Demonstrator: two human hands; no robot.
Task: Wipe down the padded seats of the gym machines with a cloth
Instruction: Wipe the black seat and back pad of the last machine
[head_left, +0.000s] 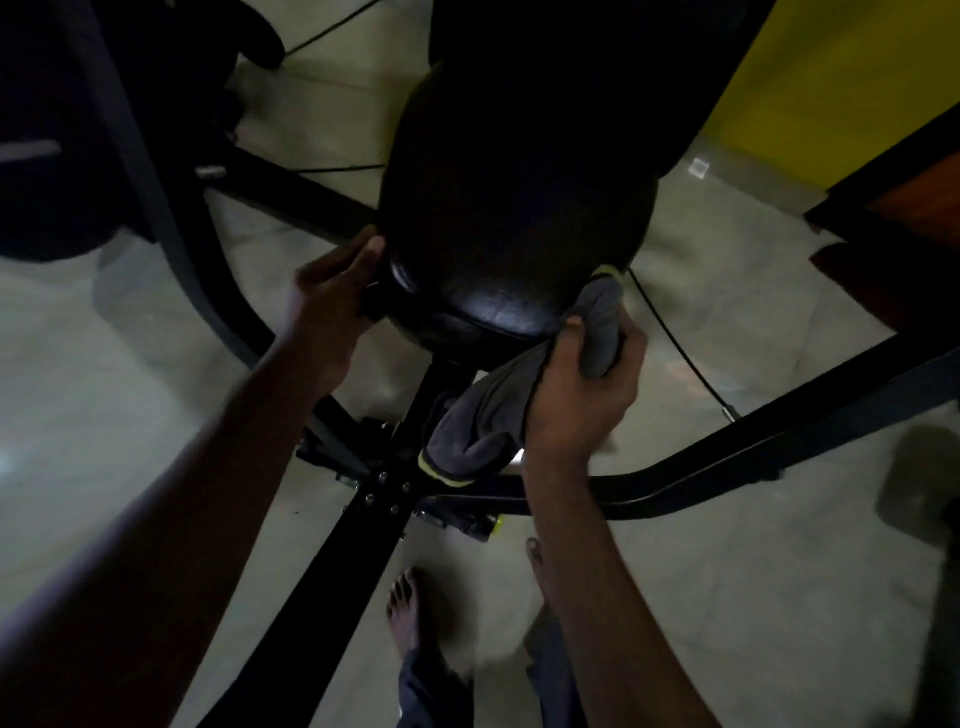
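A black padded seat (511, 228) of a gym machine fills the middle of the view, its glossy front edge facing me. My right hand (582, 389) grips a grey cloth (488, 421) with a yellow-green hem and presses part of it against the seat's front right edge. The rest of the cloth hangs down below the seat. My left hand (337, 296) holds the seat's left edge near a dark knob under the padding, thumb on the rim. The scene is dim.
Black steel frame bars (779, 431) spread over the pale tiled floor (727, 571) from a bolted joint (384, 488) under the seat. A thin cable (675, 343) runs at the right. My bare feet (410, 608) stand by the frame. A yellow wall (831, 67) is at the upper right.
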